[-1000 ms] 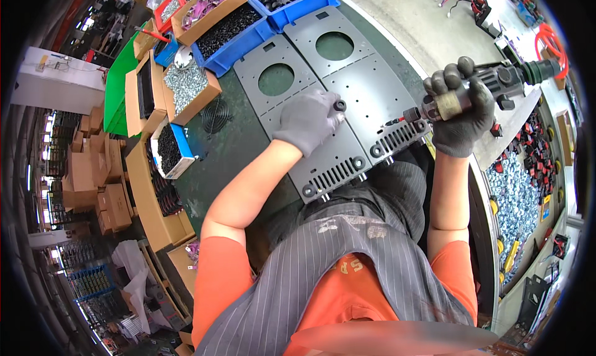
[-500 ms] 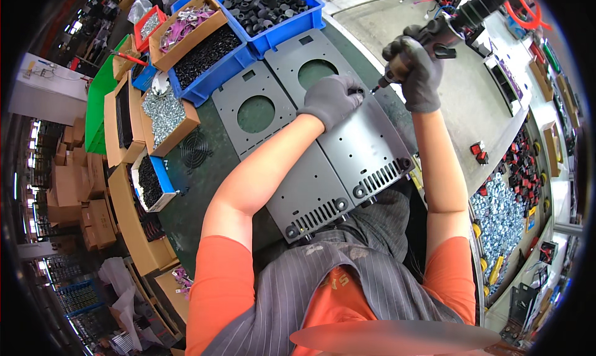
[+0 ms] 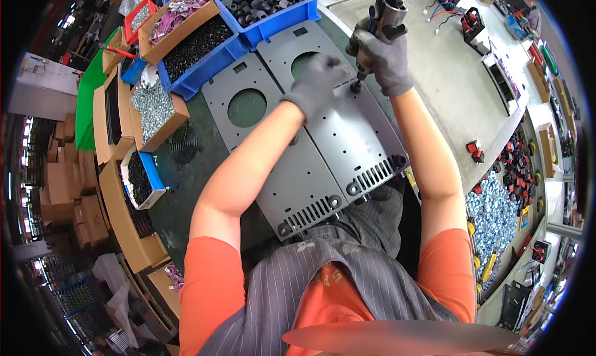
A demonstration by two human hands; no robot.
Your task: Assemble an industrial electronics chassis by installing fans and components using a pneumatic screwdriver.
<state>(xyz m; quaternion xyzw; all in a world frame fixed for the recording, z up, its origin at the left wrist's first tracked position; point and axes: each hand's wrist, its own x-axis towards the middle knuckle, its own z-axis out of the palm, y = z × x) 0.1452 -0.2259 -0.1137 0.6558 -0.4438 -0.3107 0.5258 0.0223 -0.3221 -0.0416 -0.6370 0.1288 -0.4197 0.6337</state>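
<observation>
The power screwdriver (image 3: 386, 14) stands nearly upright, its bit pointing down onto the right grey metal plate (image 3: 347, 132), gripped by the gloved right hand (image 3: 386, 58), while the gloved left hand (image 3: 316, 82) presses flat just beside the bit.

Bright, even light falls from overhead, with a soft sheen on the grey metal plates (image 3: 347, 138) and only faint shadows beneath the arms. Straight edges bow toward the black rim, the boxes far left go dim, and a blurred oval smears the near edge.
</observation>
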